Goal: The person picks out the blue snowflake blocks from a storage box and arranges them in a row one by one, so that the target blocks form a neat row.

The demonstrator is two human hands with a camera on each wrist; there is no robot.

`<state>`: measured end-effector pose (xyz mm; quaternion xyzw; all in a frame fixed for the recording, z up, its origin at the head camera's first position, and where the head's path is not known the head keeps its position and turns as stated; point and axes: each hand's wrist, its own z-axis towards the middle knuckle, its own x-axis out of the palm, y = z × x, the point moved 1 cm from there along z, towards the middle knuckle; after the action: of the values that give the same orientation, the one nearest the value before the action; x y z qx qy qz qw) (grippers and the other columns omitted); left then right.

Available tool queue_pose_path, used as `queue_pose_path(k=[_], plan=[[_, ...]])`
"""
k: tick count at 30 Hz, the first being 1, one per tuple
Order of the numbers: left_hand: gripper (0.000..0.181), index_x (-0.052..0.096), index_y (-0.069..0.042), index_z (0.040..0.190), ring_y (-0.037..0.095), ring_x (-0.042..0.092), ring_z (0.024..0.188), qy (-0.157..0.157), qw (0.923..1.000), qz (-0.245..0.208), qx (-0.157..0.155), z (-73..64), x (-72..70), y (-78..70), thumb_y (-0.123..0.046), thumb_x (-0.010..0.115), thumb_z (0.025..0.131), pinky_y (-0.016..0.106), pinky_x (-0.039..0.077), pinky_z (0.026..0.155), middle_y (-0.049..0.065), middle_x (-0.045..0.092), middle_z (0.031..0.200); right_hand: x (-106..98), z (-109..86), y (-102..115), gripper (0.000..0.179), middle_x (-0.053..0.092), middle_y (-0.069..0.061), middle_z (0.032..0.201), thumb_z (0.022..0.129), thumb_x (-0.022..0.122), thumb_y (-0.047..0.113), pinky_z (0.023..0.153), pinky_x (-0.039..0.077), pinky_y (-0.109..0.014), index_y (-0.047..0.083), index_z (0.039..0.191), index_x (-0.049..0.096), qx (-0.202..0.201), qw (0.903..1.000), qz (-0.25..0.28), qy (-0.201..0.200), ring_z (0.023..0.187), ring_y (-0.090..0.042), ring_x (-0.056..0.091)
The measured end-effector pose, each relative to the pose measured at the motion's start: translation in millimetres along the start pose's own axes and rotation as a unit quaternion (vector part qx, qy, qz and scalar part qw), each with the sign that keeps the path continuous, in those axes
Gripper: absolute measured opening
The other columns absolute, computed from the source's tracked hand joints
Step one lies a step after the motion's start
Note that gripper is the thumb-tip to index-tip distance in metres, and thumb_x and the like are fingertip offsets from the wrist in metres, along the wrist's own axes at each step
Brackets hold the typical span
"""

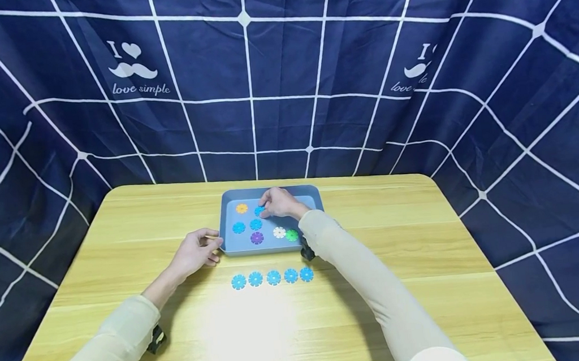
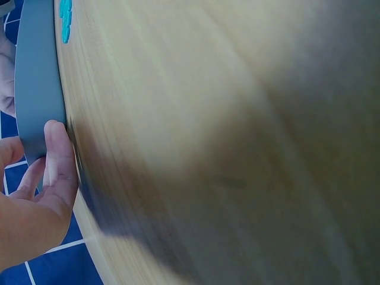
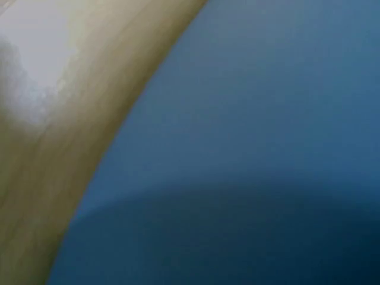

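Observation:
A shallow blue-grey tray lies at the far side of the table. My left hand grips its near left corner; in the left wrist view, fingers lie along the outer wall and the thumb is at the rim. Reaching over the tray, my right hand pinches a blue snowflake disc, partly covered by the fingertips. Two more blue discs, one of them a blue disc, lie in the tray with an orange disc, a purple disc, a white disc and a green disc.
On the wooden table, a row of several blue discs runs along the tray's near side. A dark blue curtain with white lines hangs behind and at both sides. Mostly the tray's surface, blurred, fills the right wrist view.

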<state>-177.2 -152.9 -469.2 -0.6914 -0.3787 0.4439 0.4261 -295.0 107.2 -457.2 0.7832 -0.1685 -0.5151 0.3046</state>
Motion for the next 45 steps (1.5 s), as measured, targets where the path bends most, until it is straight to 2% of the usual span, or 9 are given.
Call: queue_pose_path(k=[9, 17, 24, 29, 32, 36, 41, 45], plan=[[0.041, 0.053, 0.014, 0.139, 0.013, 0.071, 0.07, 0.002, 1.0, -0.004, 0.003, -1.9, 1.0, -0.7, -0.011, 0.059, 0.107, 0.028, 0.068, 0.066, 0.023, 0.072, 0.102, -6, -5.4, -1, 0.019, 0.075, -0.007, 0.096, 0.092, 0.082, 0.012, 0.081, 0.06, -0.03, 0.007, 0.109, 0.075, 0.002, 0.9997, 0.024, 0.007, 0.083, -0.018, 0.067], [0.042, 0.053, 0.014, 0.141, 0.014, 0.072, 0.071, 0.001, 1.0, -0.003, 0.0, -1.1, 1.5, -1.5, -0.012, 0.059, 0.107, 0.029, 0.069, 0.068, 0.024, 0.072, 0.106, -9, -13.8, -3, 0.012, 0.078, -0.009, 0.097, 0.098, 0.074, 0.011, 0.078, 0.061, -0.03, 0.006, 0.109, 0.074, -0.001, 0.9989, 0.046, 0.011, 0.077, -0.017, 0.066], [0.042, 0.053, 0.014, 0.141, 0.014, 0.072, 0.072, 0.0, 1.0, 0.0, -0.001, 0.1, 1.1, -0.4, -0.011, 0.058, 0.107, 0.029, 0.069, 0.069, 0.025, 0.072, 0.108, -13, -23.7, -1, 0.013, 0.076, -0.008, 0.093, 0.098, 0.074, 0.01, 0.073, 0.058, -0.025, 0.006, 0.111, 0.074, -0.004, 0.9979, 0.064, 0.009, 0.075, -0.016, 0.067], [0.042, 0.053, 0.014, 0.141, 0.014, 0.072, 0.072, 0.001, 1.0, -0.001, -0.002, 0.4, 1.1, 0.2, -0.011, 0.059, 0.107, 0.029, 0.069, 0.069, 0.025, 0.072, 0.108, -18, -31.5, -2, 0.014, 0.074, -0.007, 0.091, 0.099, 0.074, 0.012, 0.068, 0.058, -0.026, 0.006, 0.112, 0.074, -0.006, 0.9973, 0.073, 0.005, 0.079, -0.022, 0.071], [0.042, 0.053, 0.014, 0.14, 0.014, 0.072, 0.071, 0.0, 1.0, -0.001, -0.004, 0.6, 1.1, 0.6, -0.011, 0.059, 0.107, 0.029, 0.069, 0.069, 0.024, 0.071, 0.106, -21, -35.9, -4, 0.014, 0.073, -0.005, 0.09, 0.099, 0.074, 0.012, 0.071, 0.062, -0.029, 0.006, 0.111, 0.074, -0.014, 0.9968, 0.078, 0.0, 0.081, -0.025, 0.073], [0.042, 0.053, 0.013, 0.14, 0.013, 0.072, 0.071, -0.002, 1.0, -0.002, -0.005, 1.0, 1.0, 1.1, -0.011, 0.059, 0.107, 0.029, 0.069, 0.068, 0.023, 0.072, 0.106, -25, -43.6, -4, 0.013, 0.072, -0.004, 0.091, 0.099, 0.074, 0.011, 0.078, 0.067, -0.039, 0.005, 0.11, 0.073, -0.026, 0.9951, 0.095, -0.009, 0.084, -0.033, 0.074], [0.042, 0.053, 0.014, 0.14, 0.012, 0.071, 0.07, -0.002, 1.0, -0.005, -0.004, 1.5, 1.2, 1.4, -0.011, 0.06, 0.107, 0.029, 0.069, 0.068, 0.024, 0.072, 0.106, -30, -53.5, -3, 0.013, 0.07, -0.002, 0.09, 0.098, 0.074, 0.01, 0.082, 0.066, -0.051, 0.003, 0.109, 0.072, -0.041, 0.9927, 0.113, -0.017, 0.088, -0.043, 0.071], [0.042, 0.053, 0.013, 0.14, 0.012, 0.071, 0.07, -0.002, 1.0, -0.003, -0.003, 1.0, 0.9, 1.6, -0.012, 0.06, 0.107, 0.029, 0.069, 0.068, 0.023, 0.072, 0.106, -33, -62.2, -3, 0.015, 0.069, -0.004, 0.09, 0.098, 0.073, 0.008, 0.079, 0.065, -0.046, 0.0, 0.11, 0.071, -0.054, 0.9921, 0.11, -0.024, 0.09, -0.048, 0.068]])
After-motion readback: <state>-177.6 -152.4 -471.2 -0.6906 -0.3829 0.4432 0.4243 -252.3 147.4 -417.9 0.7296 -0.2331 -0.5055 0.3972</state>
